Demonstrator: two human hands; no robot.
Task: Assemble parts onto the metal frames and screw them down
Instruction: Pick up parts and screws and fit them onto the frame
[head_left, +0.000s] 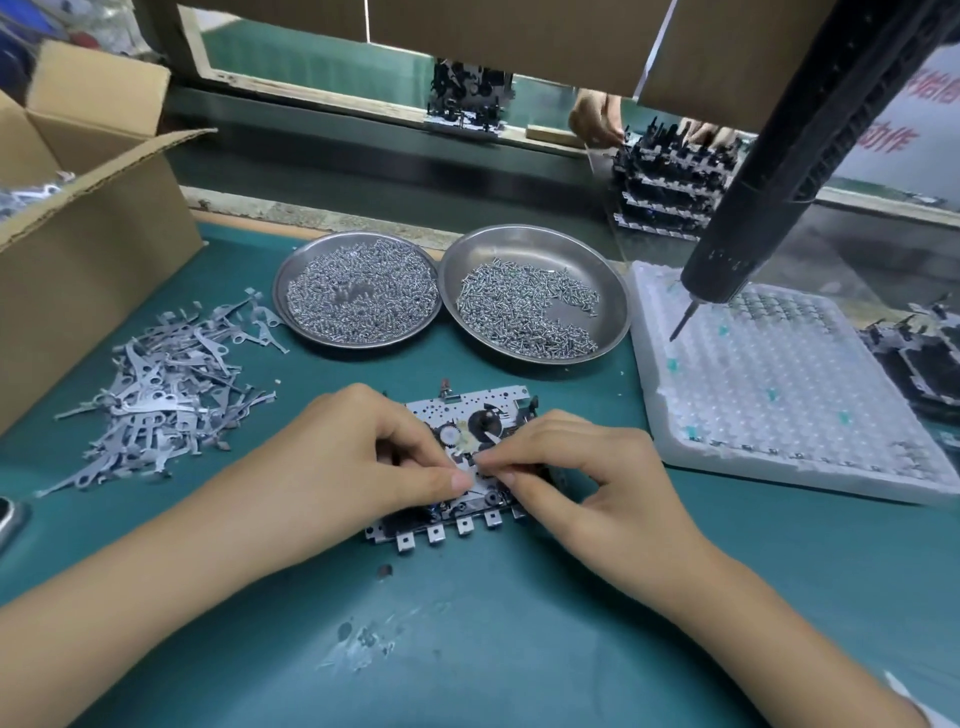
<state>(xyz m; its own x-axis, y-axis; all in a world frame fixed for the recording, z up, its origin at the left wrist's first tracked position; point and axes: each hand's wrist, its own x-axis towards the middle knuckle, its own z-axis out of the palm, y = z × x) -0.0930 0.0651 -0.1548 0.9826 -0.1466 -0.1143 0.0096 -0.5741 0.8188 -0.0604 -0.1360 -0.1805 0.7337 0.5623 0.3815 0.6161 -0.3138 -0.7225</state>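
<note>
On a green-matted table (519, 649), the left hand (363, 447) and right hand (582, 467) pinch a small part onto a perforated metal frame (467, 410), round steel screw dishes (358, 288) beyond.

two steel dishes (358, 332) (608, 291), one cardboard box (93, 270), one foam tray (779, 457)

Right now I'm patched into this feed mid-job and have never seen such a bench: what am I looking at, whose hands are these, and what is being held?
This is one picture from a camera worn on a worker's head, looking down at a green bench. The left hand and right hand meet over a metal frame, pinching a small part onto it; the part itself is too small to make out. Behind the frame sit two steel dishes of screws. To the left lie a pile of flat metal levers and a cardboard box. To the right a white foam tray lies under a hanging electric screwdriver, which nobody holds.
</note>
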